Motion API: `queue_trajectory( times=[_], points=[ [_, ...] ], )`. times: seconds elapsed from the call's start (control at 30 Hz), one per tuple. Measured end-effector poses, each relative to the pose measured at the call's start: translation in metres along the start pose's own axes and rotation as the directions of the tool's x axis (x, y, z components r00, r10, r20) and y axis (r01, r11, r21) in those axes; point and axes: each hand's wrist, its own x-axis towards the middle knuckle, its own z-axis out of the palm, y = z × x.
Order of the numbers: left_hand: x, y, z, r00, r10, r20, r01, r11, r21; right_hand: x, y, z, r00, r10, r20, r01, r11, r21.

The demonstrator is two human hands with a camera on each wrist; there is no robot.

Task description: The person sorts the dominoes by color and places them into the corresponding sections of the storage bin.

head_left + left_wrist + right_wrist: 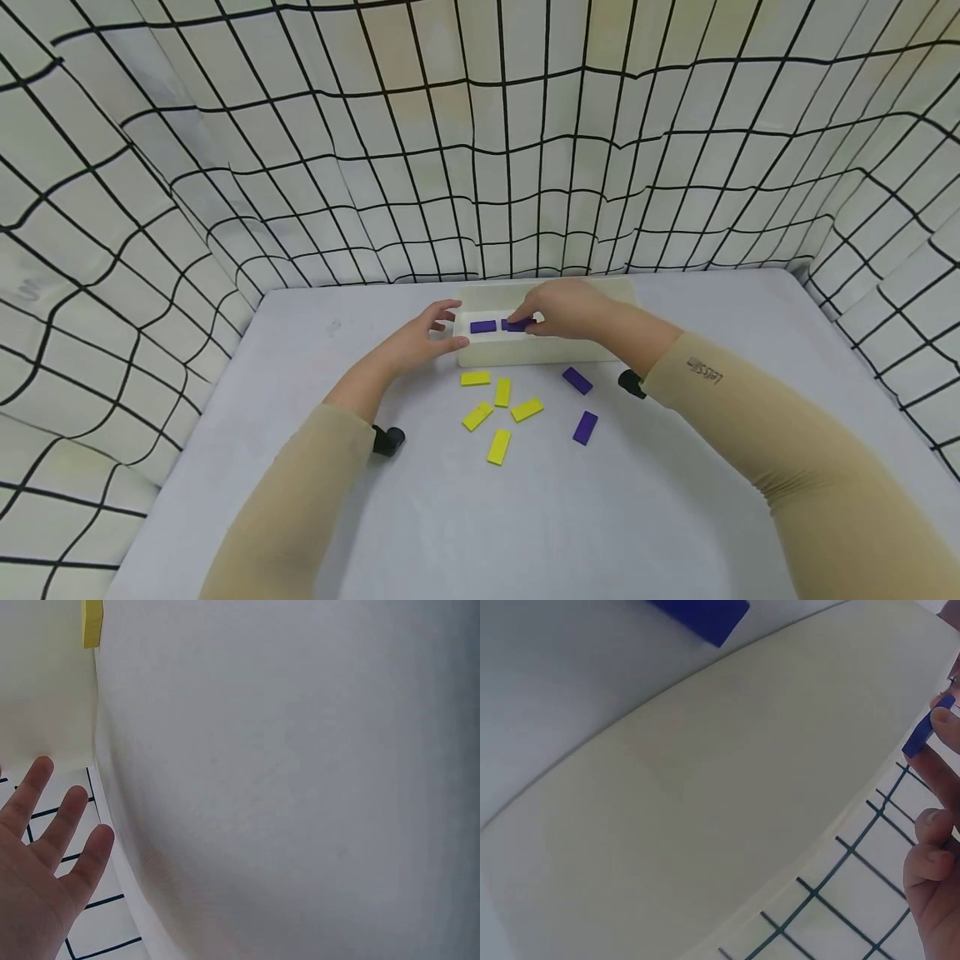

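A long white box (540, 354) stands near the table's back edge, with a purple block (483, 327) lying in its left part. Over the box my right hand (566, 308) pinches another purple block (519, 325) between thumb and fingertips, seen also as a blue block (922, 735) in the right wrist view. The held block overlaps one more purple piece beneath it, mostly hidden. My left hand (416, 342) is at the box's left end, thumb and fingers spread around that end. In the left wrist view the fingers (64, 817) are extended and hold nothing.
Several yellow blocks (498, 447) lie scattered on the white table (480, 533) in front of the box. Two purple blocks (577, 380) lie to their right. A black net (506, 150) over pale walls surrounds the table's back and sides.
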Motion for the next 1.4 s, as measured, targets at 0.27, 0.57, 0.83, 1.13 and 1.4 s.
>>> queue_trajectory(
  times=[0.27, 0.57, 0.83, 1.13, 1.4],
  points=[
    [0.001, -0.002, 0.0, 1.0, 0.006, 0.01, -0.006, 1.0, 0.002, 0.035, -0.011, 0.007, 0.998, 0.009, 0.056, -0.009, 1.0, -0.01],
    [0.001, 0.0, 0.0, 1.0, 0.011, 0.015, -0.011, 1.0, 0.008, 0.058, -0.012, 0.015, 0.998, 0.016, 0.058, -0.016, 1.0, 0.006],
    [0.001, -0.003, 0.001, 0.999, 0.037, 0.016, -0.037, 0.999, 0.007, 0.076, -0.015, 0.023, 0.995, 0.069, 0.069, -0.066, 0.997, -0.04],
    [0.001, -0.005, 0.0, 0.999, 0.049, 0.018, -0.049, 0.999, 0.0, 0.093, -0.022, 0.028, 0.992, 0.085, 0.098, -0.085, 0.996, -0.004],
    [0.001, -0.006, -0.002, 0.999, 0.049, 0.012, -0.049, 0.999, 0.002, 0.101, -0.023, 0.031, 0.993, 0.062, 0.102, -0.062, 0.998, -0.004]
  ],
)
